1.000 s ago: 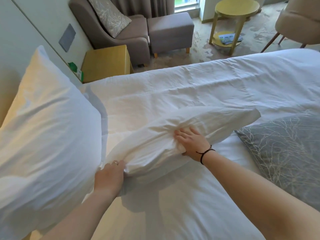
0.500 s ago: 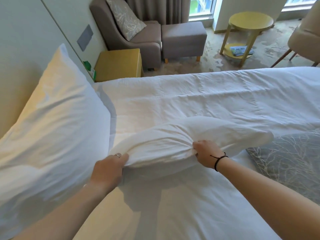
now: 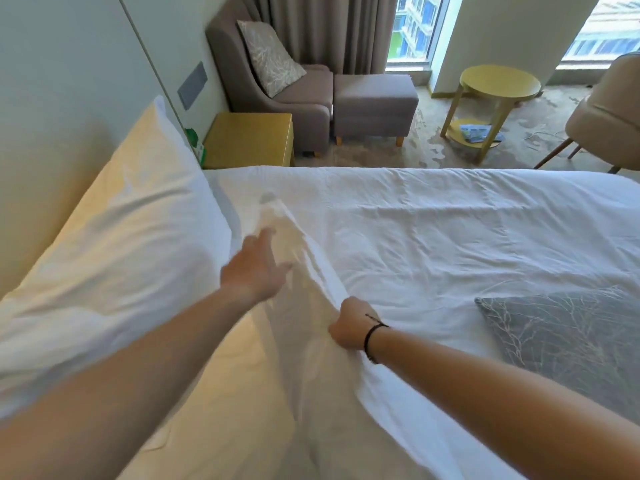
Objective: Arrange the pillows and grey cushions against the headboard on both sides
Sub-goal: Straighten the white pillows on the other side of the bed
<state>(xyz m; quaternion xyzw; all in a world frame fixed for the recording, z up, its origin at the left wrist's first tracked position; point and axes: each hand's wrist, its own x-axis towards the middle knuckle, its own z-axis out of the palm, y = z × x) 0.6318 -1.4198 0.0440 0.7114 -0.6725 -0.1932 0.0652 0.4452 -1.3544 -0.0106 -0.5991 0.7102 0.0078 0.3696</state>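
Fingers of the right hand [image 3: 349,323] clench the white pillow [image 3: 311,289]; left hand [image 3: 256,268] reaches forward, spread

Matt creased white cloth pillow [image 3: 311,271]; grey patterned woven cushion [image 3: 571,344]; smooth yellow wood nightstand [image 3: 249,140].

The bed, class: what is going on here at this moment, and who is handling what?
A person is making up a bed with bare hands. The right hand grips the edge of a white pillow that is raised on its side, blurred with motion. The left hand is open, fingers spread, beside it. Another white pillow leans against the headboard. A grey cushion lies flat on the white duvet, not yet placed.
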